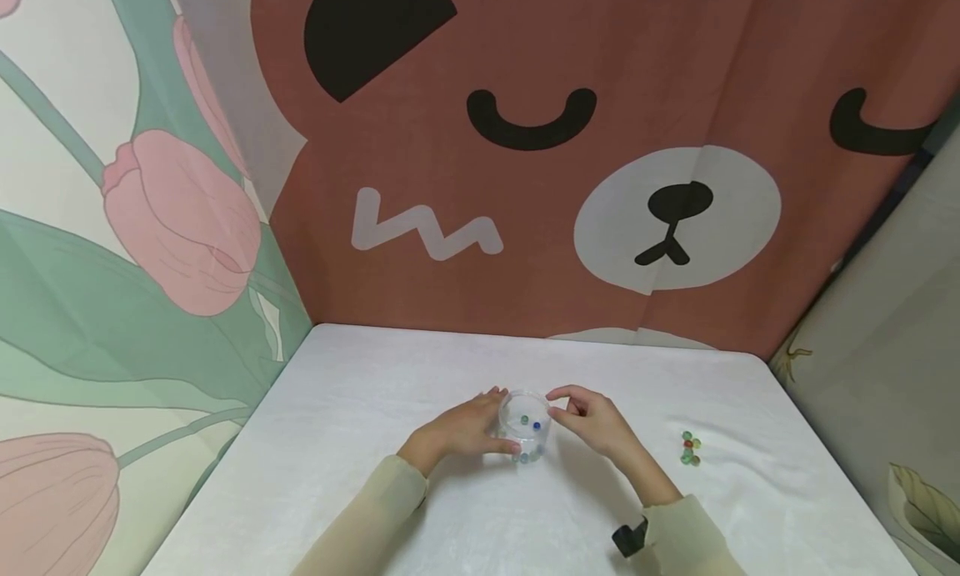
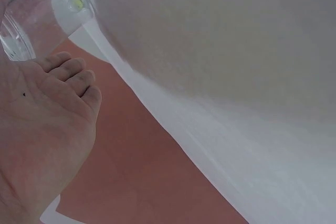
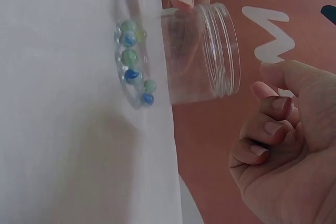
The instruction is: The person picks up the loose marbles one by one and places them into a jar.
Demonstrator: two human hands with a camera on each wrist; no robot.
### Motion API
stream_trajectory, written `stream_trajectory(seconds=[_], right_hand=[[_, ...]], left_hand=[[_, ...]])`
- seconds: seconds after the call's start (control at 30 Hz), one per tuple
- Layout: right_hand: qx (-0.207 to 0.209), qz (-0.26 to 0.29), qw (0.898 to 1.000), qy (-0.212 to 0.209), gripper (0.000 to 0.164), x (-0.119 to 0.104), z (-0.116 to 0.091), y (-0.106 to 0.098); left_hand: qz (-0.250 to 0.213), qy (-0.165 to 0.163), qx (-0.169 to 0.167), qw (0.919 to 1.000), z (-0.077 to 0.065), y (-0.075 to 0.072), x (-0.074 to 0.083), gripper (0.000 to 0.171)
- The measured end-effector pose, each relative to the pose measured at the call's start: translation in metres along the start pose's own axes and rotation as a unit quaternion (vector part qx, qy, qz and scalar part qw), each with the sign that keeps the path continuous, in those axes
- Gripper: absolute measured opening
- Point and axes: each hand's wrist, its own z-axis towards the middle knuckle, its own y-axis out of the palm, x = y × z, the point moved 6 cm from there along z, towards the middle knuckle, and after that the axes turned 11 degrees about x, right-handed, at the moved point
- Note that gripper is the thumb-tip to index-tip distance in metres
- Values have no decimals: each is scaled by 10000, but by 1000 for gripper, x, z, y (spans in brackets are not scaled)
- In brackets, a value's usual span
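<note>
A clear round jar with a threaded open mouth stands on the white tabletop, several blue, green and yellowish glass marbles lying at its bottom. My left hand holds the jar from the left, thumb at the front and fingers at the back. In the left wrist view its palm and fingertips show beside the clear wall. Next to the jar's mouth on the right is my right hand, thumb and forefinger apart with nothing visible between them. The right wrist view shows its other fingers loosely curled.
On the tabletop, to the right of my right forearm, lies a small group of green, red and yellowish marbles. A brown bear-print curtain hangs behind the table, a tulip-print one on the left.
</note>
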Motion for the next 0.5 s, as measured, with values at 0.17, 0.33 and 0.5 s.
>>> stream_trajectory(seconds=[0.17, 0.33, 0.5], right_hand=[[103, -151, 9998, 128, 22, 9, 0, -10], [162, -223, 9994, 194, 24, 15, -2, -19], [178, -290, 9990, 298, 26, 24, -5, -25]], left_hand=[[-2, -4, 21, 10000, 1, 0, 0, 101], [87, -41, 6, 10000, 0, -1, 0, 105], [128, -41, -32, 9999, 0, 0, 1, 106]])
